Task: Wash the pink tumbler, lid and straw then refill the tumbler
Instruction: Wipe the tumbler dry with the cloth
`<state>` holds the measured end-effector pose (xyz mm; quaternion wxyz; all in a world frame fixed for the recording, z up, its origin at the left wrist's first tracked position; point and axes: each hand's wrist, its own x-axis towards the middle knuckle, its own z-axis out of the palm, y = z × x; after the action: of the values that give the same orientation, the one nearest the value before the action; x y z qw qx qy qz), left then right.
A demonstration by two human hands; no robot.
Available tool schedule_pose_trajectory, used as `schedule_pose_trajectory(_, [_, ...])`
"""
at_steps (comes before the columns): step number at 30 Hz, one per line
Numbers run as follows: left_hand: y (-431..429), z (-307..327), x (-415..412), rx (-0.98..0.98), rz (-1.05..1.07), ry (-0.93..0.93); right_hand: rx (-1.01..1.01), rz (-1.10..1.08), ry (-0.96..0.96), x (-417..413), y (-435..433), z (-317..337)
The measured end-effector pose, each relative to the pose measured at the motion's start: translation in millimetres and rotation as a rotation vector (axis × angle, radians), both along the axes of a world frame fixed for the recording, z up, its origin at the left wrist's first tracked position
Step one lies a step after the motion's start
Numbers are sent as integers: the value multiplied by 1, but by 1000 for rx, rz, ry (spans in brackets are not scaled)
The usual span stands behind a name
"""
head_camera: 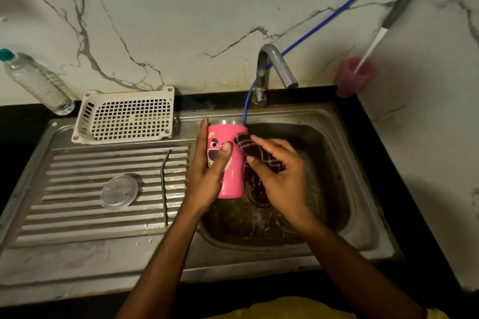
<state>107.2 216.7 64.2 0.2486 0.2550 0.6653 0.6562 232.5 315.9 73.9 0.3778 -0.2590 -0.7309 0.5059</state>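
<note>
- The glossy pink tumbler (234, 180), steel-rimmed and printed with a cartoon face, is held roughly upright over the stainless sink basin (337, 163).
- It is gripped by the left hand (207, 173), with the thumb curled across the print and the fingers wrapped behind.
- A dark woven cloth (259, 158) with thin pale lines is pinched by the right hand (281, 179) and pressed against the tumbler's side.
- The clear round lid (119, 191) and the bent metal straw (164, 184) are laid apart on the ribbed steel drainboard (77, 217).

You have dim light, brightest on the wall (207, 2); corners fall dark, edges bow; pink tumbler (233, 179) sharp, cup (355, 77) blurred.
</note>
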Motion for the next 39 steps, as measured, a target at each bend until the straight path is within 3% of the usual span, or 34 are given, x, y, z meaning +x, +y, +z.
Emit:
schedule_pose_trajectory(5, [0, 3, -2, 42, -19, -16, -34, 8, -47, -24, 23, 13])
schedule_pose_trajectory(12, [-1, 14, -14, 137, 36, -25, 168, 31, -102, -8, -21, -4])
schedule_pose_trajectory(17, [-4, 7, -17, 105, 56, -16, 46, 50, -92, 8, -45, -27])
schedule_pose_trajectory(22, [-1, 10, -9, 119, 53, -40, 33, -28, -71, -18, -15, -2])
schedule_pose_trajectory(27, [3, 16, -11, 217, 63, -154, 140, -64, -50, -54, 13, 26])
schedule_pose_trajectory(31, [-4, 12, -18, 251, 48, -235, 96, -70, -42, -60, 10, 24])
schedule_pose_trajectory(35, [-12, 6, -15, 206, -12, -223, -51, 101, -63, -46, -1, 9])
schedule_pose_trajectory(39, [-10, -3, -5, 47, -14, -90, -98, 16, -41, -29, -4, -1])
